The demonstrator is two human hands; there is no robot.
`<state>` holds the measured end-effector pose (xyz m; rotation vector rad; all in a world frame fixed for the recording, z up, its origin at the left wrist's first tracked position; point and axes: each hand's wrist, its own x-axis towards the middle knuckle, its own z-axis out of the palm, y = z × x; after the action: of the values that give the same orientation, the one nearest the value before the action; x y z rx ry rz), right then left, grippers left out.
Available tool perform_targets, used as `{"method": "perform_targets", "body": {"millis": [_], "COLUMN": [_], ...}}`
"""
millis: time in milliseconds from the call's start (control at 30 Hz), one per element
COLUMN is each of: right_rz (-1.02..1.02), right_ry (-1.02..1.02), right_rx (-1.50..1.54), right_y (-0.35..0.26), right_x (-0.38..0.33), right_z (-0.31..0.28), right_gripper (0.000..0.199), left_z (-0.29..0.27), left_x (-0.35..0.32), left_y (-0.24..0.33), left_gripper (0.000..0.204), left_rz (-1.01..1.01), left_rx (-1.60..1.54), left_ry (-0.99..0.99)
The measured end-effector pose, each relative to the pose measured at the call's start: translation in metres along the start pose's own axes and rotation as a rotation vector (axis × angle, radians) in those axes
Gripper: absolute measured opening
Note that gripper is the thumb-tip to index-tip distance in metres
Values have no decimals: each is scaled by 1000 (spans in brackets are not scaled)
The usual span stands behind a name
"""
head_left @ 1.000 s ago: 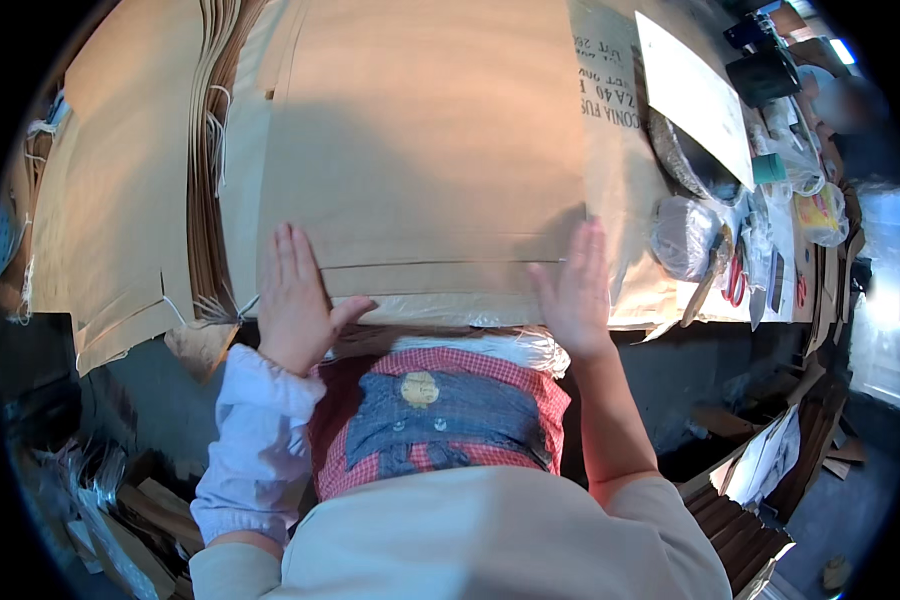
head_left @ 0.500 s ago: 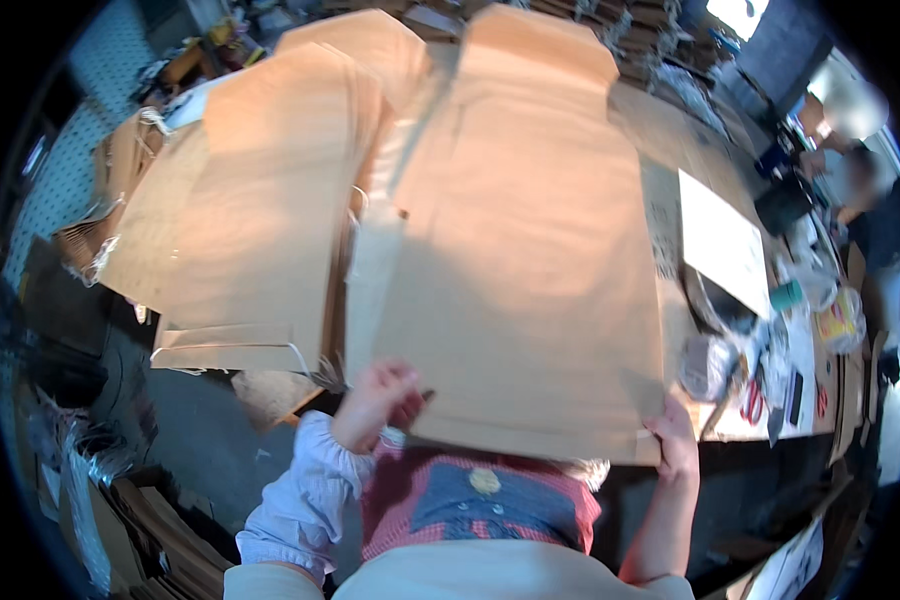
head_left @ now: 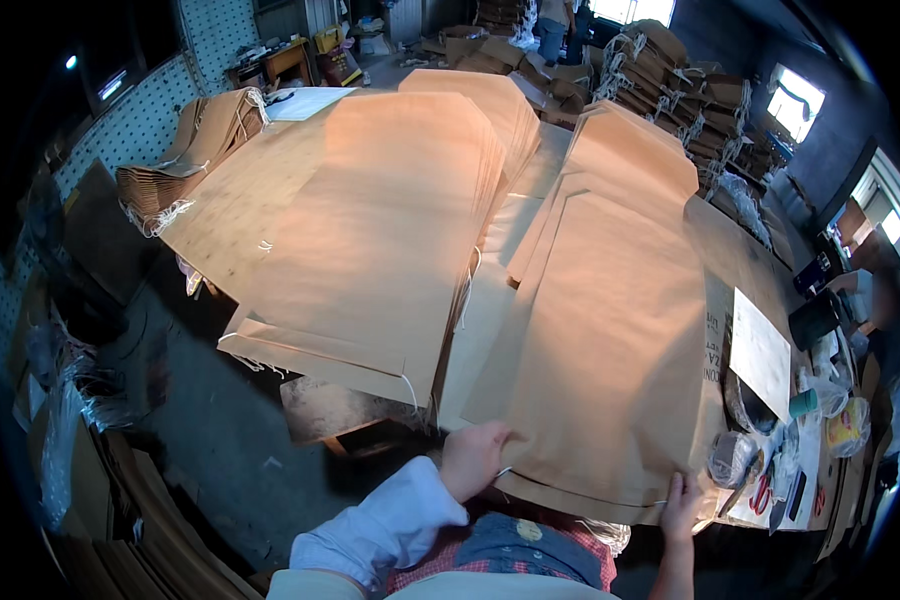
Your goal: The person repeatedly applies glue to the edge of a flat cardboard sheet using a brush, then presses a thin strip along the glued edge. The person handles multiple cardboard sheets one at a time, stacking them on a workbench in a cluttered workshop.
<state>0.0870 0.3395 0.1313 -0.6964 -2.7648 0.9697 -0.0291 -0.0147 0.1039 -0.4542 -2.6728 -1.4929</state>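
A large brown kraft paper bag (head_left: 610, 360) lies on top of a stack of similar bags at the right of the table, its near edge toward me. My left hand (head_left: 475, 460) is closed on its near left corner, next to a short white string. At the near right corner, my right hand (head_left: 682, 505) pinches the edge, the thumb on top; another bit of white string shows there. To the left lies a second stack of brown paper bags (head_left: 370, 240), with a folded strip and white strings along its near edge.
A folded bundle of brown bags (head_left: 195, 145) sits at the table's far left. Right of my stack are a white sheet (head_left: 760, 355), a plastic-wrapped roll (head_left: 732, 458) and red-handled scissors (head_left: 760, 495). Tied piles of bags (head_left: 660, 90) stand behind. Another person is at the far right.
My left hand has moved onto the bag's near left corner and closed there. The right hand stays at the right corner. My view has tilted up, showing more of the room.
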Motion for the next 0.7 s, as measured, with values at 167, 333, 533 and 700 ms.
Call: {"method": "perform_targets", "body": {"millis": [167,333,533,700], "right_rz": [-274,-503,-169,-93], "right_ry": [117,-188,-751,-902], "right_rx": [356,502,973,827], "right_y": [-63,-152,-276,-292], "right_x": [-5,24,56,55], "right_z": [56,120,222,237], "right_gripper": [21,22,28,36], "left_z": [-88,-197,-342,-405], "left_x": [0,-33,15,43], "left_y": [35,-37,-166,-238], "left_gripper": [8,17,22,19], "left_rz": [730,178,-151,-258], "left_rx": [488,373,229,518], "left_ry": [314,665,671,617]}}
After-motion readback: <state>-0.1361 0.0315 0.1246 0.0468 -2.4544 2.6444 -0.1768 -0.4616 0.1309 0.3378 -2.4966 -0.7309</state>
